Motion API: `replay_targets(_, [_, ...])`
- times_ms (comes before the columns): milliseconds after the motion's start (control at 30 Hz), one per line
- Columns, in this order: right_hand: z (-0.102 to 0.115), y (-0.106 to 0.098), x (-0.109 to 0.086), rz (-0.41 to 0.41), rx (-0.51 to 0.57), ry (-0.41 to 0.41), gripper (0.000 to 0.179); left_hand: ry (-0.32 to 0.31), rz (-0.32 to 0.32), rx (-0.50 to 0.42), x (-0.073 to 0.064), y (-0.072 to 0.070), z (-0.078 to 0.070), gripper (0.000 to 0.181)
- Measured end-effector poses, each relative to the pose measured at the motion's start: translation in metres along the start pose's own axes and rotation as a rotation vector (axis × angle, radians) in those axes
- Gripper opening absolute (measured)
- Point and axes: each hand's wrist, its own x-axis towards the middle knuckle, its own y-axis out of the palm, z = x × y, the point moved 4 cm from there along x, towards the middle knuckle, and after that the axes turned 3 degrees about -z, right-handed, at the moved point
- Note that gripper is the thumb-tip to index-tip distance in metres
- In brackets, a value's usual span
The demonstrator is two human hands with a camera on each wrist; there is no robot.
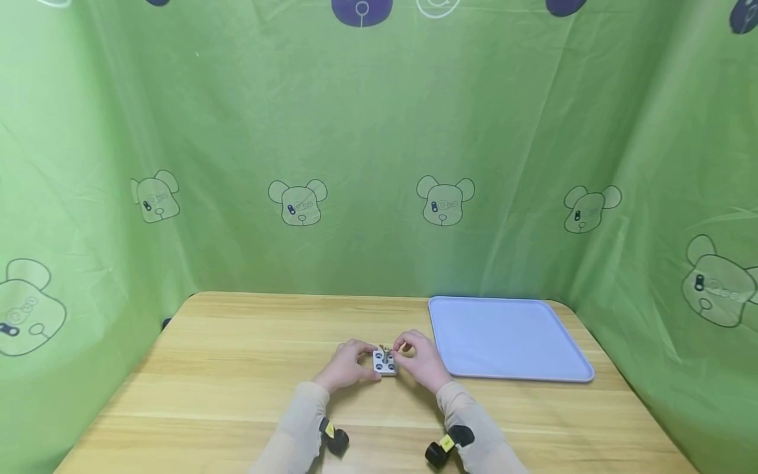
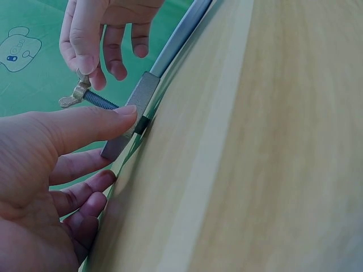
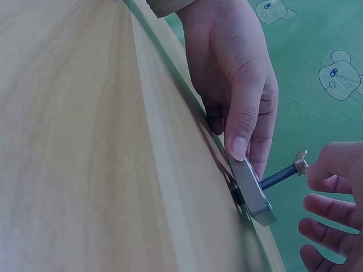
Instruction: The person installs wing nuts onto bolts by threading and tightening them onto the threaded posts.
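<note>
A small grey metal block (image 1: 385, 370) with round holes lies flat on the table near the middle. From its centre rises a threaded bolt (image 2: 101, 100) with a brass-coloured wing nut (image 2: 79, 92) at its top end. My left hand (image 1: 348, 367) grips the block from the left, the thumb (image 2: 126, 111) on its near edge and fingers at the far side. On the right, my right hand (image 1: 423, 362) pinches a wing of the nut between thumb and index finger, its other fingers held loosely apart. A short dark piece (image 3: 238, 196) shows at the block's underside.
A pale lavender tray (image 1: 509, 339) lies on the wooden table (image 1: 249, 342) at the back right, its left edge close behind the right hand. Green curtains (image 1: 379, 131) with bear outlines enclose the table at the back and sides.
</note>
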Motion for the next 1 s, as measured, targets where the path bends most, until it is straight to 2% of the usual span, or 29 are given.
replay_targets(400, [0.0034, -0.0007, -0.0011, 0.000, -0.010, -0.015, 0.015, 0.003, -0.005, 0.013, -0.0001, 0.0001, -0.0008, 0.059])
replay_targets(633, [0.0009, 0.0001, 0.0005, -0.002, 0.006, -0.001, 0.014, 0.029, -0.014, 0.034, 0.0014, -0.0003, -0.0005, 0.058])
replay_targets(1000, [0.0010, -0.0038, 0.0005, -0.059, 0.013, -0.032, 0.007, 0.020, -0.008, 0.018, 0.0004, 0.0003, -0.0001, 0.058])
